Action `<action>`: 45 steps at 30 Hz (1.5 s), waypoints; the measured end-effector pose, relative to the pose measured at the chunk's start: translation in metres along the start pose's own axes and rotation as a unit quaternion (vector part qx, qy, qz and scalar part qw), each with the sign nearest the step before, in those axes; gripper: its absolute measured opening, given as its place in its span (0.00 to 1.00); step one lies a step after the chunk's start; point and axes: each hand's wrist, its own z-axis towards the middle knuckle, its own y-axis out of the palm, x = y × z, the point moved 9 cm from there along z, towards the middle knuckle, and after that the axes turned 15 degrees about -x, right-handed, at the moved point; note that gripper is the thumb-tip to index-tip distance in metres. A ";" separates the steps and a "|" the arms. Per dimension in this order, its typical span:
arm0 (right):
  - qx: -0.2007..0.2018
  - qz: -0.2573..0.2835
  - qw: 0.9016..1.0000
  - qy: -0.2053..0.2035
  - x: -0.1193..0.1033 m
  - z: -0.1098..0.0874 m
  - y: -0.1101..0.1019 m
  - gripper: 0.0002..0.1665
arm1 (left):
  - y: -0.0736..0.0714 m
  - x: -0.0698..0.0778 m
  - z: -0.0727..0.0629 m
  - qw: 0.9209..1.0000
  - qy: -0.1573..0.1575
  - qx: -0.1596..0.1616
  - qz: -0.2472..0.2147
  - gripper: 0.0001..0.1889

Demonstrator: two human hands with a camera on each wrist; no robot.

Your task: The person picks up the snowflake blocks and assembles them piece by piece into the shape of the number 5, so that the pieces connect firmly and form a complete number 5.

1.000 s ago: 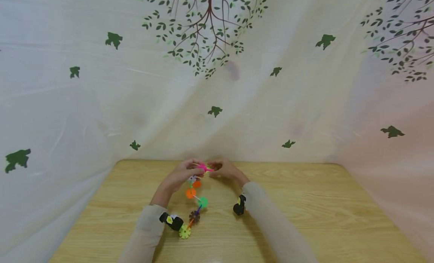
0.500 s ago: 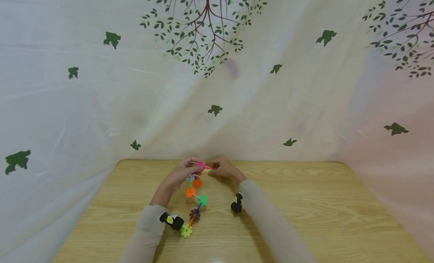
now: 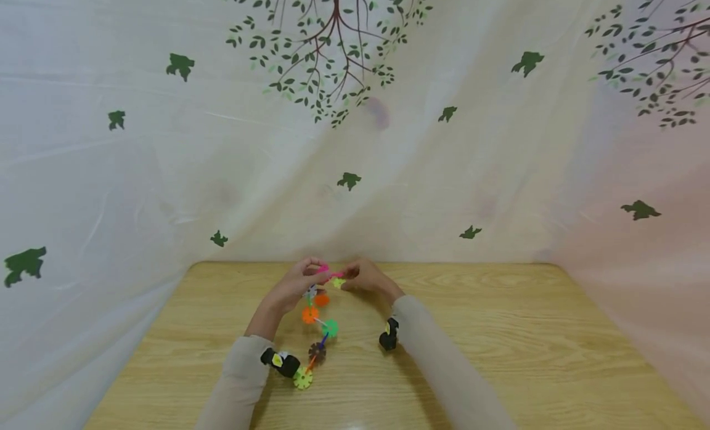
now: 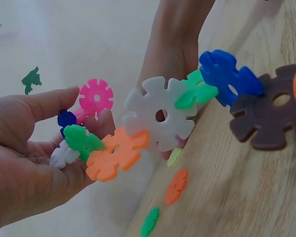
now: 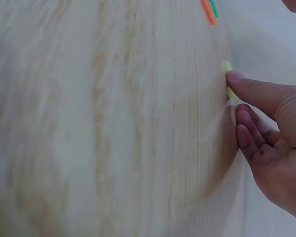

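My left hand holds one end of a long chain of notched plastic discs. At that end a pink disc stands by the thumb and index finger. White, green, orange, blue and brown discs follow, and a yellow-green disc ends the chain near the left wrist. Beside the pink end, at the table's far edge, is my right hand. Its thumb lies over a loose yellow disc, with curled fingers close under it; the thumb hides part of this disc.
A loose orange disc and a loose green disc lie on the wooden table. Behind the table's far edge hangs a pale curtain with printed leaves and branches. Each wrist wears a small black camera, the left one overlapping the chain.
The pink end of the chain has shifted slightly left, away from my right fingertips. The loose yellow disc now shows more fully beside my right hand, which stays almost in place.
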 end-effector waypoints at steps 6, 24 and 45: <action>-0.032 0.003 0.999 -0.005 -0.003 -0.008 0.002 0.17 | 0.001 -0.004 0.002 1.000 0.001 -0.002 0.007 0.12; -0.066 0.047 0.996 -0.030 -0.004 -0.050 0.001 0.12 | 0.016 -0.011 0.013 0.999 0.013 0.011 -0.030 0.14; 0.018 0.180 0.981 -0.067 -0.003 -0.089 -0.021 0.17 | 0.017 -0.011 0.016 0.998 0.027 0.044 -0.023 0.18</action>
